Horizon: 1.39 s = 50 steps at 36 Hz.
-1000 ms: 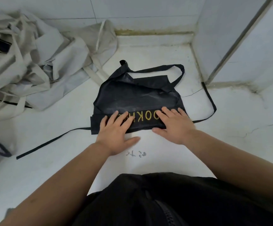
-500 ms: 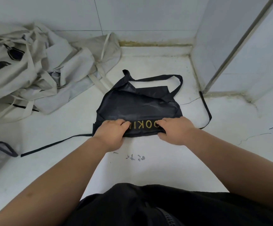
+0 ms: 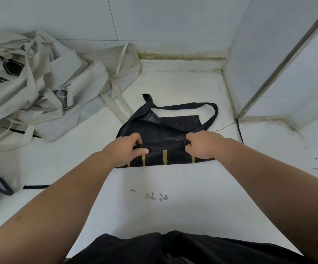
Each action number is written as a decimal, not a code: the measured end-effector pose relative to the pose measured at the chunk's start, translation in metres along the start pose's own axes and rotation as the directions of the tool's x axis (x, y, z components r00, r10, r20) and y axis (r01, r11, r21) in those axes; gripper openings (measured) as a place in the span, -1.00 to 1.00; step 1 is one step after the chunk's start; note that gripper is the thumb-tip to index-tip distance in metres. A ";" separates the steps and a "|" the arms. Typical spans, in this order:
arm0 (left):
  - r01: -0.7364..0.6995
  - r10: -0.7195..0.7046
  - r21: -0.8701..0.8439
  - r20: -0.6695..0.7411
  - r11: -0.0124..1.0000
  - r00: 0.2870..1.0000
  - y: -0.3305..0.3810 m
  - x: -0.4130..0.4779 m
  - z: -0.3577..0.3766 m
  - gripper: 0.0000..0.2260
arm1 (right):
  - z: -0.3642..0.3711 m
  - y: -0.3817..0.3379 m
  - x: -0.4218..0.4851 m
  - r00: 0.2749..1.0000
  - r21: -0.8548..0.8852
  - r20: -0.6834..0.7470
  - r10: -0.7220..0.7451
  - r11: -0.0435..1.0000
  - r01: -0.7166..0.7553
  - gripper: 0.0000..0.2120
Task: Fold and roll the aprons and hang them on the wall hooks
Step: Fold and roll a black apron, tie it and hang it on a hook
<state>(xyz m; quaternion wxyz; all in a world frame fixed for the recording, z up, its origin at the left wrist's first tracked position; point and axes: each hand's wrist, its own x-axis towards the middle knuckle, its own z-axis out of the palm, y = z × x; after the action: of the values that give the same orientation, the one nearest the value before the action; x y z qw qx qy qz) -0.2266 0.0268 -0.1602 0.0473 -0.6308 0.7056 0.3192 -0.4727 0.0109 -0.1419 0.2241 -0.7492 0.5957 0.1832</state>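
While I watched the head feed, both hands were down on the black apron (image 3: 163,130), which lay on the white worktop (image 3: 173,183) in the corner by the tiled wall (image 3: 154,20). Now the left hand (image 3: 125,150) gripped the near fold at its left end, fingers (image 3: 138,139) curled over the top of the cloth and the thumb pressed flat along it. The right hand (image 3: 201,144) gripped the same fold at its right end, its fingers (image 3: 189,148) tucked tight round a bunch of fabric. Between and just below the two hands I could see the doubled-over band, its gold lettering (image 3: 164,158) showing only as short upright strokes, too cut off to read. Past the hands the bib lay flat, its neck strap (image 3: 210,111) looping out toward the far right, and a thin black tie (image 3: 239,130) ran off beside the right wrist. Off to the far left sat a crumpled heap of pale aprons (image 3: 40,88), one long strap of it reaching close to the black one. Nearer me, dark scribbles (image 3: 156,197) marked the bare worktop.
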 end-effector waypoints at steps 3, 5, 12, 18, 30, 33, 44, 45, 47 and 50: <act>-0.008 0.048 0.363 -0.101 0.932 0.994 0.004 0.006 0.005 -0.67 | 0.012 -0.001 0.005 0.999 -0.152 -0.043 0.029 0.988 -0.035 -0.68; -0.066 0.155 0.534 -0.123 0.843 0.980 0.007 0.008 0.015 -0.59 | 0.022 -0.002 0.006 0.998 -0.278 -0.061 0.030 0.960 -0.046 -0.53; -0.111 0.154 0.408 -0.075 0.906 0.985 0.011 0.007 0.049 -0.39 | 0.042 -0.001 0.011 0.994 -0.256 -0.097 0.048 0.964 -0.071 -0.42; -0.104 0.120 0.228 -0.057 0.968 0.991 -0.002 0.009 0.045 -0.56 | 0.040 0.008 0.009 0.993 -0.034 -0.068 0.097 0.994 -0.099 -0.48; -0.090 0.086 0.159 0.035 0.983 0.996 0.019 -0.041 0.043 -0.59 | 0.029 -0.014 -0.039 0.990 0.036 0.011 0.142 0.989 -0.143 -0.79; -0.079 0.071 0.150 0.053 0.985 0.996 0.021 -0.052 0.047 -0.60 | 0.028 -0.021 -0.046 0.991 -0.019 0.051 0.122 0.992 -0.121 -0.91; -0.025 0.042 0.076 -0.230 0.997 0.972 0.010 -0.041 0.030 -0.69 | 0.025 -0.013 -0.037 0.963 0.127 -0.156 0.219 0.971 -0.200 -0.57; 0.019 -0.006 0.045 -0.277 0.999 0.961 0.008 -0.037 0.027 -0.69 | 0.024 -0.011 -0.033 0.952 0.170 -0.182 0.247 0.961 -0.217 -0.58; 0.090 -0.093 -0.023 -0.315 0.996 0.945 0.005 -0.027 0.020 -0.64 | 0.020 -0.008 -0.023 0.939 0.275 -0.193 0.285 0.934 -0.227 -0.60; 0.092 -0.115 -0.092 -0.295 0.992 0.949 0.001 -0.011 0.010 -0.50 | 0.014 -0.005 -0.007 0.934 0.358 -0.192 0.301 0.908 -0.219 -0.62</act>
<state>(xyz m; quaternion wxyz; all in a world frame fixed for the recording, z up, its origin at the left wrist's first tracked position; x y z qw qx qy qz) -0.2284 0.0408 -0.1625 -0.0680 -0.7093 0.6578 0.2439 -0.4699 0.0249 -0.1494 0.2453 -0.6309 0.7359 0.0160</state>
